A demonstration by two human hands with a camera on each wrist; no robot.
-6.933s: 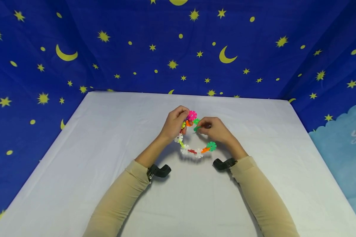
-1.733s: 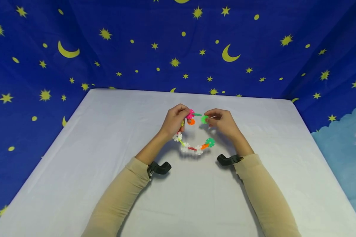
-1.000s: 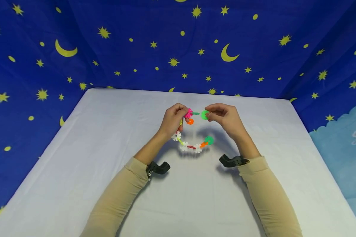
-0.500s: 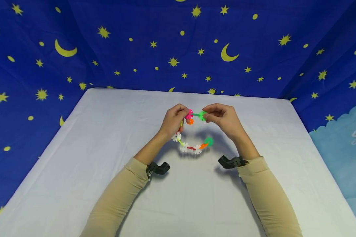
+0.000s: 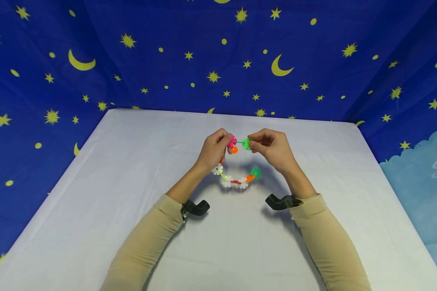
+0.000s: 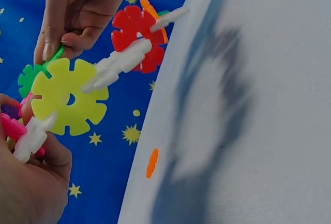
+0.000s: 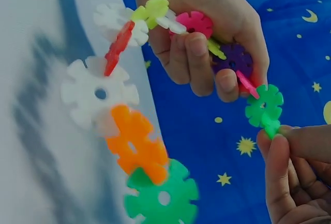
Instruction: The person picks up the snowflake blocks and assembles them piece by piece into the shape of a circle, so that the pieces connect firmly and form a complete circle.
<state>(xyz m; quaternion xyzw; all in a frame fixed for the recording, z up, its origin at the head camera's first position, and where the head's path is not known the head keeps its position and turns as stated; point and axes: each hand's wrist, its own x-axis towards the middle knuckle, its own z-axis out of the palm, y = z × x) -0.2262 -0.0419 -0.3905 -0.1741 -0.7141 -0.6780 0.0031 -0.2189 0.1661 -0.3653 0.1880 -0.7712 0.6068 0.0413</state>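
Observation:
My left hand grips a curved chain of slotted plastic snowflake discs near one end, round a purple disc and a pink disc. Beyond the fingers, a pink disc carries a teal-green disc. Thumb and fingers of my right hand pinch a bright green disc, whose edge meets the teal-green one. The chain's rest hangs in an arc over the table: yellow disc, white disc, red disc, orange disc and a green end disc.
A loose orange disc lies on the white-covered table, just beyond the chain. Black wrist mounts jut inward from both sleeves. A blue star-and-moon cloth hangs behind the table and along its sides.
Earlier my right hand held the teal-green disc; it then sat on the pink one. The right hand took up the bright green disc from the table and brought it leftward against the teal-green one.

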